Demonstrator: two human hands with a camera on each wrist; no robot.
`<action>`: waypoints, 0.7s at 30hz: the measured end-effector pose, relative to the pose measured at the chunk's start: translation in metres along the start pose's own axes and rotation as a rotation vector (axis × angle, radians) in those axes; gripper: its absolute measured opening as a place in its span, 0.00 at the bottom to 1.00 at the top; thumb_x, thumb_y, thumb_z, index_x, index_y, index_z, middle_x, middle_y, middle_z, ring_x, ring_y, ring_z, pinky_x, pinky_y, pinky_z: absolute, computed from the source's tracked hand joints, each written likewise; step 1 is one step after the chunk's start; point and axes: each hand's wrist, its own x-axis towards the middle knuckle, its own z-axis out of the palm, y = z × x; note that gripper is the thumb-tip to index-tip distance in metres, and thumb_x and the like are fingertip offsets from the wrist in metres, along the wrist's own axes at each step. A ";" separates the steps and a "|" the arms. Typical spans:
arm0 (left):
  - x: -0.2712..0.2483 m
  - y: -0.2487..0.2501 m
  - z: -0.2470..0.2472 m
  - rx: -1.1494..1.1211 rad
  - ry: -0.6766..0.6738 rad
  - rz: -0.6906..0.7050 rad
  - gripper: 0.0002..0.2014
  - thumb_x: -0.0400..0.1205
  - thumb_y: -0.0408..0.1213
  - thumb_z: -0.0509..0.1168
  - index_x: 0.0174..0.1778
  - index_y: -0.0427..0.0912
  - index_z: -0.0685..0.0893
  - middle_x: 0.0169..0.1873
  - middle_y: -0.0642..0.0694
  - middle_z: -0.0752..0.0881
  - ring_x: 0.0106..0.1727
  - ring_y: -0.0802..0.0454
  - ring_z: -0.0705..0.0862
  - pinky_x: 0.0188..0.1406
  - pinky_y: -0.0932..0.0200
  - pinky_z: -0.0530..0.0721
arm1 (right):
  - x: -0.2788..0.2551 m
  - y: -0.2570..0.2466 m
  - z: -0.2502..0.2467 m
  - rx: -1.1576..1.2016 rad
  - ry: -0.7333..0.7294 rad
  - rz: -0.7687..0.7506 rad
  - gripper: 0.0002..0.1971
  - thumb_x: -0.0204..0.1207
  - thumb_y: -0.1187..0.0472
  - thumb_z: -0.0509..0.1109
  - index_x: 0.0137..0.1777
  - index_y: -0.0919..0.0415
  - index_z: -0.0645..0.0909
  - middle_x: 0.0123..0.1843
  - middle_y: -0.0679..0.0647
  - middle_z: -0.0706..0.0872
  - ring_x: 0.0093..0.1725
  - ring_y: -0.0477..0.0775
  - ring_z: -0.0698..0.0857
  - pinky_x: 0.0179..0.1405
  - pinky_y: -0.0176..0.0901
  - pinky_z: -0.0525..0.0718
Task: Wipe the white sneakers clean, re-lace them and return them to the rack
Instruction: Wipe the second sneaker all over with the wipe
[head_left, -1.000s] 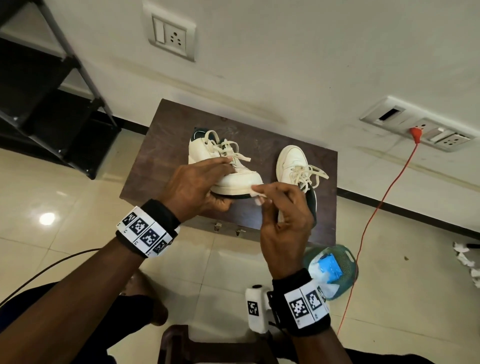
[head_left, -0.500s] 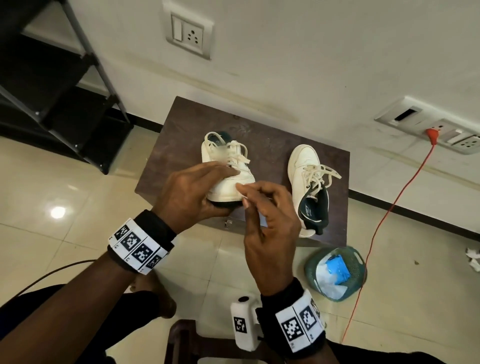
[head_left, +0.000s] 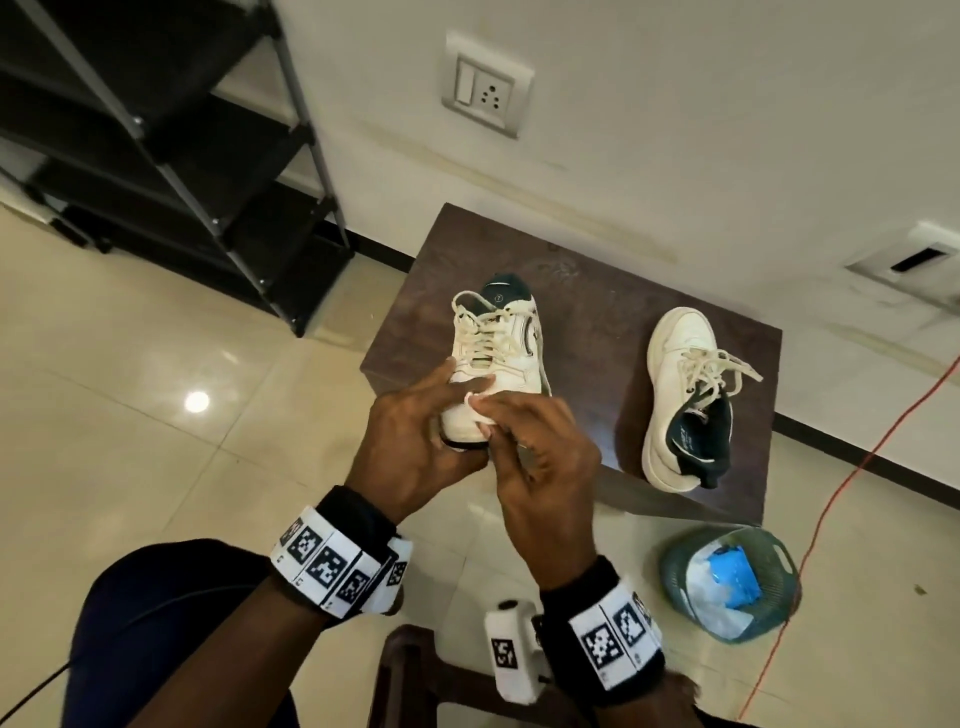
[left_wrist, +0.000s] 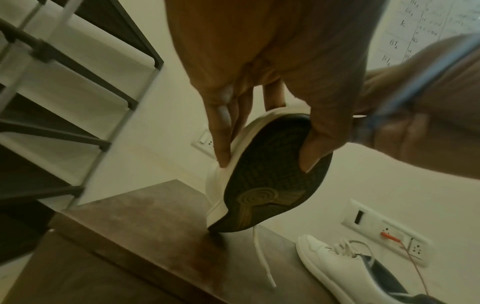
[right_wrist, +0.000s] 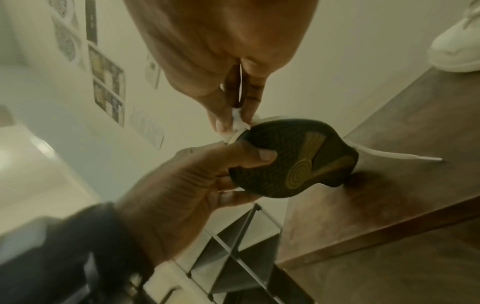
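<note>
My left hand (head_left: 436, 415) grips the toe of a white sneaker (head_left: 498, 343), fingers on top and thumb (left_wrist: 311, 148) on the dark sole (left_wrist: 272, 174). The shoe is tilted, its heel resting on the brown table (head_left: 587, 280), with a lace end (left_wrist: 262, 261) dangling. My right hand (head_left: 498, 415) pinches a small white wipe (right_wrist: 237, 121) against the toe's edge. The second white sneaker (head_left: 680, 395) lies on the table to the right, laces loose.
A black shoe rack (head_left: 182, 156) stands at the left against the wall. On the floor at the right sit a green basket (head_left: 670, 566) holding white wipes and a blue pack, and an orange cable (head_left: 831, 493). A dark stool edge (head_left: 410, 670) is below my hands.
My left hand has turned the sneaker so that its toe points toward me. The right hand with the wipe has moved left onto the toe.
</note>
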 end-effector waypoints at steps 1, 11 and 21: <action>-0.003 0.000 -0.001 -0.022 0.002 -0.029 0.33 0.63 0.35 0.85 0.67 0.48 0.89 0.72 0.43 0.84 0.77 0.62 0.78 0.68 0.47 0.86 | -0.001 0.002 0.001 -0.005 -0.019 -0.033 0.14 0.77 0.75 0.75 0.58 0.60 0.91 0.55 0.50 0.90 0.58 0.55 0.85 0.60 0.43 0.82; -0.027 -0.005 0.003 -0.124 0.079 -0.225 0.39 0.58 0.24 0.82 0.66 0.54 0.89 0.72 0.41 0.84 0.76 0.65 0.77 0.69 0.49 0.85 | 0.010 0.037 0.010 0.081 0.010 0.231 0.12 0.78 0.74 0.74 0.55 0.61 0.92 0.55 0.54 0.86 0.57 0.51 0.86 0.54 0.38 0.84; -0.029 -0.016 0.002 -0.158 0.141 -0.233 0.35 0.61 0.23 0.84 0.65 0.47 0.90 0.69 0.44 0.86 0.69 0.66 0.83 0.62 0.57 0.88 | -0.006 0.029 0.024 -0.002 -0.061 0.019 0.12 0.76 0.73 0.78 0.55 0.60 0.93 0.50 0.56 0.83 0.53 0.58 0.84 0.50 0.49 0.85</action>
